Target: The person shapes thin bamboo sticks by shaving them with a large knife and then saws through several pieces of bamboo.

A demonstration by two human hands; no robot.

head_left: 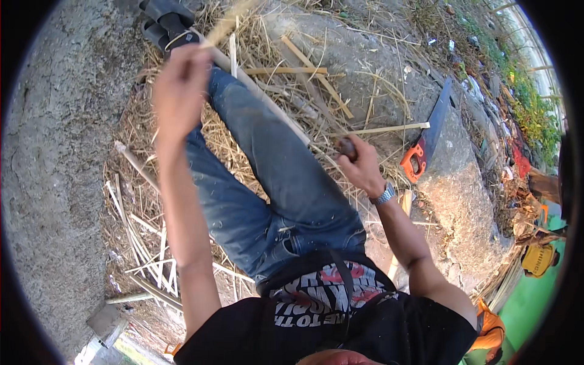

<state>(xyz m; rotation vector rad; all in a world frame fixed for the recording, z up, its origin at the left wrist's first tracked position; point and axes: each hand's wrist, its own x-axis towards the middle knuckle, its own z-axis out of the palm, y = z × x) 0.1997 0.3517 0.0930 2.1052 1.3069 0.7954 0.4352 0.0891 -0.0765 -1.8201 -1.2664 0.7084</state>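
My left hand (182, 91) is raised over my shins near my feet, smeared by motion. From its fingers a pale wooden strip (226, 25) runs up toward the top of the view, also blurred. My right hand (363, 163), a metal watch on its wrist, is closed around a dark brown rounded handle (347, 148) beside my right knee. What the handle belongs to is hard to make out. A thin pale stick (389, 129) lies just beyond that hand.
My legs in jeans (274, 152) stretch out over straw and shavings. To the right, a handsaw (431, 131) with an orange handle rests on rock (456, 194). Cut strips (143, 237) lie at left beside a rough grey surface (61, 152). A person in orange (488, 328) is at the lower right.
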